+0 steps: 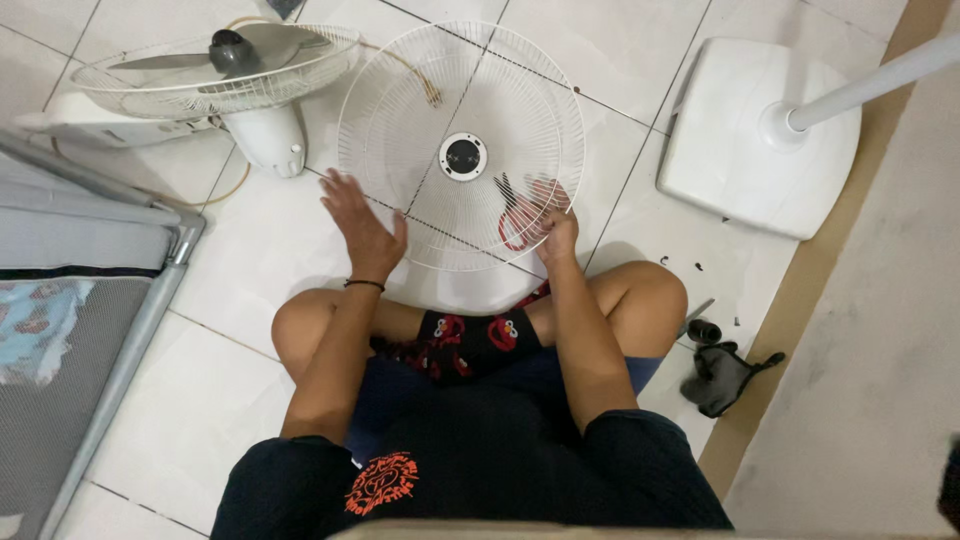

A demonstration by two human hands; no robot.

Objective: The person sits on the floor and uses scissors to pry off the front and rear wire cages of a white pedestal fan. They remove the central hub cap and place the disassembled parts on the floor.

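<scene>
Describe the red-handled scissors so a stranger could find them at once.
Start at the round white wire fan grille lying flat on the tiled floor before the seated person. Near its lower right rim, by the right hand, lie the red-handled scissors. They are the only red thing among white fan parts.

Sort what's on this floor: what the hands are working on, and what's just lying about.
In hand:
left hand on the grille rim
right hand at the rim, by the red scissors seen through the grille

Lying about:
fan head
stand base
grey cloth
cot frame
</scene>
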